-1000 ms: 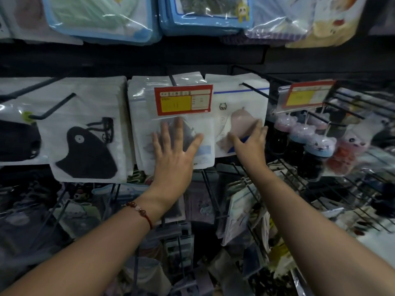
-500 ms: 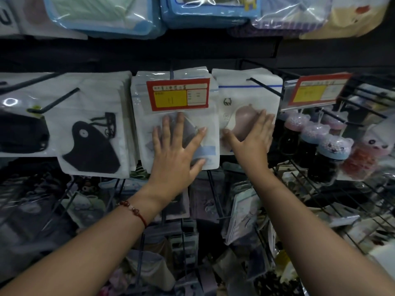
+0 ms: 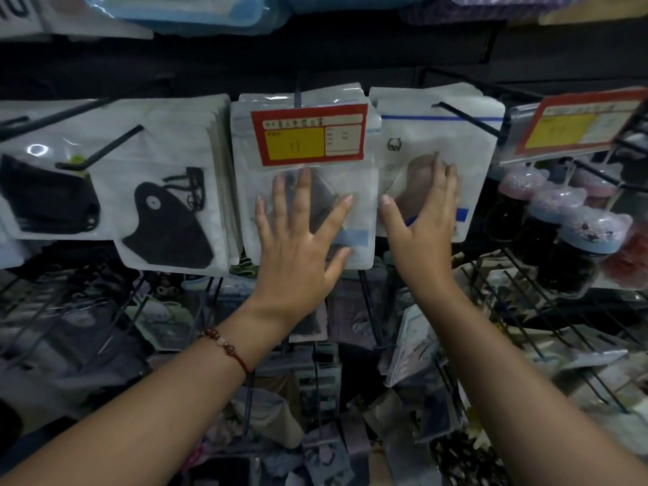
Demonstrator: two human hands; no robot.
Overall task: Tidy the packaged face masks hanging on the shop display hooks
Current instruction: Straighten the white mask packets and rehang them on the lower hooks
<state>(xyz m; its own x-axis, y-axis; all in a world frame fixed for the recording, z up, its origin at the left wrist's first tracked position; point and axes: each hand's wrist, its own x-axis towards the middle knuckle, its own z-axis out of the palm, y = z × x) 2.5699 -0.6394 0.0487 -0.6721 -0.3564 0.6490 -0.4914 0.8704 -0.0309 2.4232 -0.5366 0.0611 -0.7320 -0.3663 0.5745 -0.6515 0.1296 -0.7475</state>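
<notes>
Several white packets of face masks hang in stacks on black display hooks. My left hand (image 3: 298, 247) lies flat with spread fingers on the middle stack (image 3: 357, 191), just below its red and yellow price tag (image 3: 308, 135). My right hand (image 3: 426, 219) presses flat on the pink-mask stack (image 3: 477, 152) to the right, which hangs on a black hook (image 3: 466, 117). Neither hand grips anything. Two stacks with black masks, one (image 3: 168, 191) beside my left hand and one (image 3: 45, 194) at the far left, hang untouched.
Small jars with pastel bear-shaped lids (image 3: 575, 236) hang at the right under a second price tag (image 3: 575, 124). Below the hands, wire hooks hold more cartoon packets (image 3: 410, 345). Blue packaged goods (image 3: 196, 8) hang above.
Both hands have stayed flat on their packets, and the right hand has slid a little higher and inward on the pink-mask packet. The camera has tilted, shifting the display lower in view.
</notes>
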